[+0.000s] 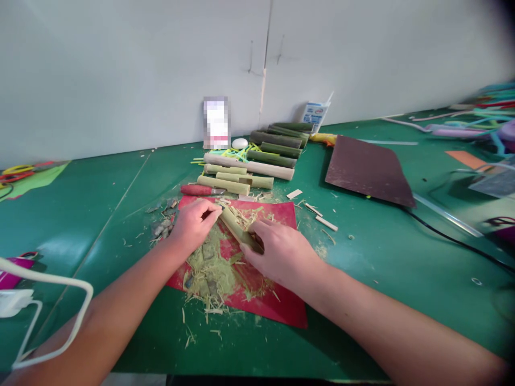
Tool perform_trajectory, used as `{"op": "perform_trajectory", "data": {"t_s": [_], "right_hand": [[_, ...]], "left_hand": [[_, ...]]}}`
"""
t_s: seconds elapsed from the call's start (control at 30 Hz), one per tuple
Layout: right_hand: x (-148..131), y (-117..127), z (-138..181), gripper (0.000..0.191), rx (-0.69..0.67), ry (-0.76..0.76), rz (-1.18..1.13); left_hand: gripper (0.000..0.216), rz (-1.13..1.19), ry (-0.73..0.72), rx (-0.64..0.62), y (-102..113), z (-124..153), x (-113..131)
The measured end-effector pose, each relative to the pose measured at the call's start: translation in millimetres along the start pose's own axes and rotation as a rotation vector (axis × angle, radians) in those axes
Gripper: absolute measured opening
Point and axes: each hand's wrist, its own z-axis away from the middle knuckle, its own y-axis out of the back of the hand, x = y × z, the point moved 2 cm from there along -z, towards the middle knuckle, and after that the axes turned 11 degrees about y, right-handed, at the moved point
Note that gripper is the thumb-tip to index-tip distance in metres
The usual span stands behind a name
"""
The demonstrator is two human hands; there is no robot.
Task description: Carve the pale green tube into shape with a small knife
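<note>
My right hand (277,244) is closed around the near end of a pale green bamboo tube (234,222), which slants over a red sheet (281,300). At the tube's far end, the fingers of my left hand (199,220) are pinched together. A small dark bit shows at those fingertips, too hidden to name. Shavings and greenish dust (213,268) cover much of the sheet. Just beyond my left hand lies a red-handled tool (197,190) with a short metal blade. Several peeled bamboo tubes (223,185) lie side by side behind it.
Dark green bamboo tubes (276,158) lie farther back, near a phone-like screen (217,123) and a small carton (316,115). To the right is a dark brown board (366,171) with a black cable (450,233). A white cable (86,300) loops over my left forearm.
</note>
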Motion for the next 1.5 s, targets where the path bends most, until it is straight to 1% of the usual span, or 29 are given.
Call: {"op": "perform_trajectory", "data": {"t_s": [0.13, 0.3, 0.47, 0.57, 0.63, 0.73, 0.8, 0.9, 0.93, 1.03, 1.07, 1.17, 1.2, 1.3, 1.33, 1.43, 1.47, 1.5], "right_hand": [[0, -1, -1, 0.019, -0.002, -0.001, 0.010], [0, 0, 0, 0.018, 0.004, 0.005, -0.001], [-1, 0, 0, 0.018, 0.008, 0.013, 0.014], [0, -1, 0, 0.018, 0.014, 0.010, 0.023], [1, -2, 0, 0.018, 0.021, 0.008, 0.022], [0, -3, 1, 0.017, 0.025, 0.012, -0.001], [-1, -3, 0, 0.017, 0.026, 0.010, -0.014], [-1, -2, -1, 0.017, 0.025, -0.010, -0.020], [-1, -2, -1, 0.017, 0.020, -0.016, -0.024], [-2, -2, -2, 0.015, 0.005, -0.014, -0.031], [-3, -3, -2, 0.015, 0.007, -0.007, -0.026], [-3, -4, -2, 0.014, 0.013, 0.005, -0.005], [-3, -4, -2, 0.014, 0.015, 0.005, -0.001], [-3, -5, -1, 0.013, 0.024, 0.009, -0.005], [-3, -5, -1, 0.013, 0.029, 0.011, -0.007], [-3, -5, -1, 0.014, 0.027, 0.010, -0.022], [-2, -6, -1, 0.015, 0.025, 0.007, -0.027], [-2, -6, -1, 0.015, 0.023, 0.008, -0.031]], "left_hand": [[0.014, -0.012, -0.063, -0.041, 2, 4, 8], [0.017, -0.026, -0.119, 0.015, 4, 1, 9], [0.021, -0.047, -0.136, -0.013, 3, -3, 5], [0.021, -0.078, -0.164, -0.010, 2, -1, 7], [0.020, -0.095, -0.206, -0.031, 2, 3, 9], [0.019, -0.094, -0.264, -0.120, 0, 9, 12], [0.018, -0.099, -0.256, -0.119, 0, 9, 12], [0.017, -0.121, -0.201, -0.025, 2, 5, 10], [0.017, -0.121, -0.199, -0.022, 2, 5, 10], [0.018, -0.109, -0.224, -0.094, 0, 5, 11], [0.018, -0.111, -0.222, -0.094, 0, 6, 11], [0.019, -0.136, -0.189, -0.014, 2, 6, 12], [0.019, -0.139, -0.191, -0.020, 2, 7, 12], [0.019, -0.119, -0.230, -0.128, 0, 9, 16], [0.019, -0.116, -0.225, -0.124, 0, 9, 16], [0.018, -0.130, -0.185, -0.014, 1, 8, 16], [0.018, -0.120, -0.194, -0.014, 0, 9, 15], [0.016, -0.097, -0.221, -0.059, -1, 9, 15]]}}
